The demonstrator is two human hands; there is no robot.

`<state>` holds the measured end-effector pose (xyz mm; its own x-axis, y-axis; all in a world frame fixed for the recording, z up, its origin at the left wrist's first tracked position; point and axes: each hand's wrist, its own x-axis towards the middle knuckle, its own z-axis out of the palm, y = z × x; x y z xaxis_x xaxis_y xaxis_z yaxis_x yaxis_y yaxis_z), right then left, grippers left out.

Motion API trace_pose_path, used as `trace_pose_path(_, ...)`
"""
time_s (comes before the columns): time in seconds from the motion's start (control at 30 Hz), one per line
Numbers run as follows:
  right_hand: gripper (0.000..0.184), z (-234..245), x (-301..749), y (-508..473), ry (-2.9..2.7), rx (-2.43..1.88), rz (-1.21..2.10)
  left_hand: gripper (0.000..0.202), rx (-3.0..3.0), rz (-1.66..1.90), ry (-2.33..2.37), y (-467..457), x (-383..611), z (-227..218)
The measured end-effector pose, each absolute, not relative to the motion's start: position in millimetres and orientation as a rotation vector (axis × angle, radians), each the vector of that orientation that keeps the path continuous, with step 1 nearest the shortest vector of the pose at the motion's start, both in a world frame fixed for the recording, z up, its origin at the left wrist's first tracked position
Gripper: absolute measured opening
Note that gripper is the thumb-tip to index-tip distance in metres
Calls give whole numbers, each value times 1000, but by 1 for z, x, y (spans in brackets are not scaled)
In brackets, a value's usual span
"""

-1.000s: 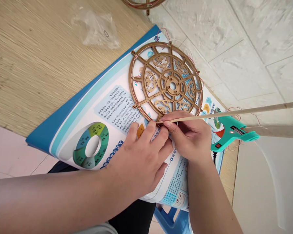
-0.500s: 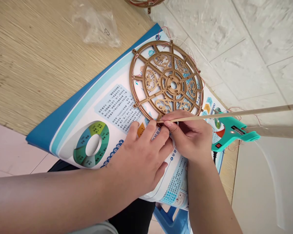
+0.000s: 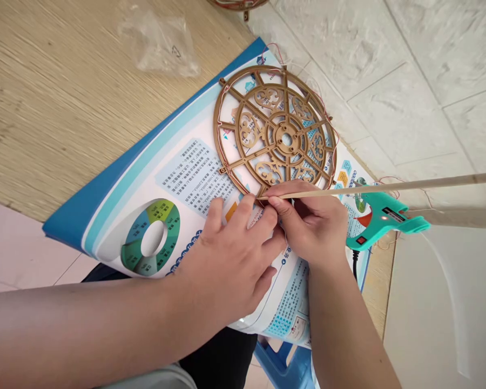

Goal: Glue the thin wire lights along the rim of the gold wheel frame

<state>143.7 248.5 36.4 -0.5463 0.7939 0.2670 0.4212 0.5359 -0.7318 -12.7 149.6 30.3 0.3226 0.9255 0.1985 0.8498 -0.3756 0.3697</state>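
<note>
A round gold openwork frame point(image 3: 274, 132) with thin red wire along its rim lies flat on a printed poster point(image 3: 174, 183). My right hand point(image 3: 314, 227) pinches the near end of a long thin wooden stick point(image 3: 389, 187) that runs off to the right; the stick's tip sits at the frame's near rim. My left hand point(image 3: 230, 256) rests on the poster beside it, fingers curled, fingertips touching the stick's tip and the frame's edge. What the left fingertips pinch, if anything, is hidden.
A teal glue gun point(image 3: 383, 219) with a lit indicator lies on the poster to the right of my right hand. A crumpled clear plastic bag point(image 3: 160, 43) sits on the wooden tabletop point(image 3: 56, 97). Another gold frame's edge point(image 3: 237, 5) shows at the top. A blue stool point(image 3: 281, 364) stands below.
Both hands and the stick's tip have shifted slightly up toward the frame's rim. The view has moved a little; the objects lie where they were.
</note>
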Motion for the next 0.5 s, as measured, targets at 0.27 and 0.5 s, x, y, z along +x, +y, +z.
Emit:
trace_pose_path(0.27,14,36,141,248,-2188,-980,777,44,2409,524,1616,149,-16,32)
trace_pose_path(0.5,14,34,144,247,-2104,-1022,816,46,2420,503,1616,148,-16,31)
